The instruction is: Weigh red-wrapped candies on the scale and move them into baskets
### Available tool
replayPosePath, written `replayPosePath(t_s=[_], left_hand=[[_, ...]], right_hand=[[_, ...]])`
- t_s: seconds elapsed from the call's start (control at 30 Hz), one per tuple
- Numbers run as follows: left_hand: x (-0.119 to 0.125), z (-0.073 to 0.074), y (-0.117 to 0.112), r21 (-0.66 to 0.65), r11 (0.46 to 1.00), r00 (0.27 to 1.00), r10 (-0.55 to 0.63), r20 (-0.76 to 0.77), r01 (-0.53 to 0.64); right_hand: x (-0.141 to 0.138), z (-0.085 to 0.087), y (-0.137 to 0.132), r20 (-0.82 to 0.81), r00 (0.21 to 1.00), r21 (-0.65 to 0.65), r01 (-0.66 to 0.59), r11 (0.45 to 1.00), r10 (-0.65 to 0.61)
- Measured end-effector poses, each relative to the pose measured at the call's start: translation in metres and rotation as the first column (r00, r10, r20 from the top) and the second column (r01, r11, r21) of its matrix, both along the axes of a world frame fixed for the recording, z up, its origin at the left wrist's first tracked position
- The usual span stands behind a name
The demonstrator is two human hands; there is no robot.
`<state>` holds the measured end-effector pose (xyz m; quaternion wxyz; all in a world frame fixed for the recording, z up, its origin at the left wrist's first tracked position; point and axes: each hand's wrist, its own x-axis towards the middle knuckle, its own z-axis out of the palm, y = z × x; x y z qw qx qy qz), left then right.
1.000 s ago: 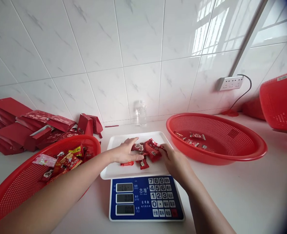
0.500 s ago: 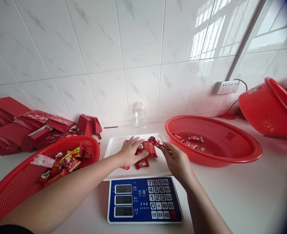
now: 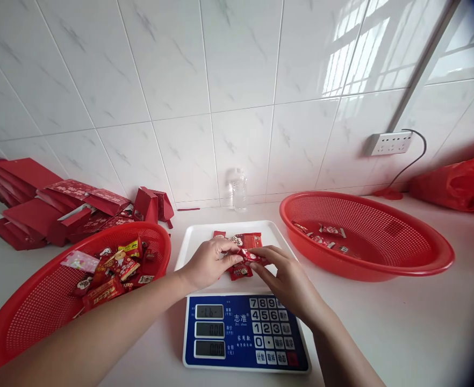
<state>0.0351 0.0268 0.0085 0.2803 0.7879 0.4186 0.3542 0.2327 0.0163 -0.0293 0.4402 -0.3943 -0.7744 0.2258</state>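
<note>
Over the white tray (image 3: 188,244) of a digital scale (image 3: 245,333), a small red candy packet (image 3: 250,256) is pinched at both ends. The fingertips of my left hand (image 3: 208,263) grip its left end, and those of my right hand (image 3: 283,274) close on its right end. Several other red wrapped packets (image 3: 241,272) lie on the tray beneath, partly hidden by my fingers. The scale's blue panel, with its displays and keys, faces me below the tray.
At left a red basket (image 3: 31,293) holds mixed wrapped snacks, with folded red gift boxes (image 3: 63,207) behind it. On the right stands another red basket (image 3: 386,258) with a few packets. A clear bottle (image 3: 239,191) stands by the wall under a power strip (image 3: 390,143).
My left hand has gone from lying spread over the packets to pinching the packet my right hand holds. That packet has come lower. The lifted basket at far right has mostly left view.
</note>
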Motion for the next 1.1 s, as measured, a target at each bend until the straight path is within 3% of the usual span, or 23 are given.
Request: replayPosePath(t_s=[0.2, 0.37, 0.5, 0.6, 0.7, 0.77, 0.87, 0.9, 0.97, 1.07, 1.1], left_hand=[[0.002, -0.001, -0.008, 0.186, 0.982, 0.982, 0.059, -0.182, -0.025], [-0.004, -0.005, -0.010, 0.119, 0.993, 0.984, 0.038, -0.175, -0.017], [-0.022, -0.010, -0.009, 0.085, 0.996, 0.958, 0.064, -0.279, -0.041], [-0.037, -0.011, -0.008, -0.001, 0.999, 0.931, 0.031, -0.364, -0.034], [-0.049, -0.008, -0.007, -0.119, 0.990, 0.888, 0.008, -0.461, -0.071], [-0.055, -0.006, -0.004, -0.197, 0.974, 0.842, -0.013, -0.539, -0.111], [-0.058, -0.002, 0.003, -0.277, 0.951, 0.789, -0.063, -0.612, -0.140], [-0.057, 0.000, 0.006, -0.283, 0.948, 0.773, -0.069, -0.631, -0.147], [-0.054, 0.004, 0.010, -0.254, 0.952, 0.724, -0.052, -0.688, -0.173], [-0.049, 0.009, 0.014, -0.153, 0.961, 0.640, 0.032, -0.767, -0.232], [-0.048, 0.009, 0.016, -0.138, 0.959, 0.640, 0.054, -0.766, -0.247]], right_hand=[[-0.005, 0.000, -0.003, 0.060, 0.998, 0.048, -0.010, 0.999, 0.007], [-0.005, 0.006, -0.004, 0.083, 0.996, 0.040, -0.037, 0.998, 0.034], [0.013, 0.014, -0.021, 0.071, 0.995, 0.110, 0.062, 0.992, -0.070], [0.051, 0.003, -0.040, 0.110, 0.987, 0.111, 0.101, 0.989, -0.114], [0.111, -0.028, -0.048, 0.252, 0.956, 0.019, 0.153, 0.988, -0.153], [0.154, -0.050, -0.046, 0.350, 0.895, 0.072, 0.268, 0.961, -0.276], [0.189, -0.060, -0.041, 0.429, 0.658, 0.277, 0.556, 0.783, -0.619], [0.189, -0.056, -0.039, 0.410, 0.632, 0.282, 0.597, 0.751, -0.657], [0.169, -0.042, -0.036, 0.339, 0.672, 0.254, 0.609, 0.751, -0.659], [0.111, -0.016, -0.028, 0.230, 0.864, 0.304, 0.373, 0.877, -0.447], [0.090, -0.009, -0.024, 0.284, 0.893, 0.267, 0.277, 0.923, -0.350]])
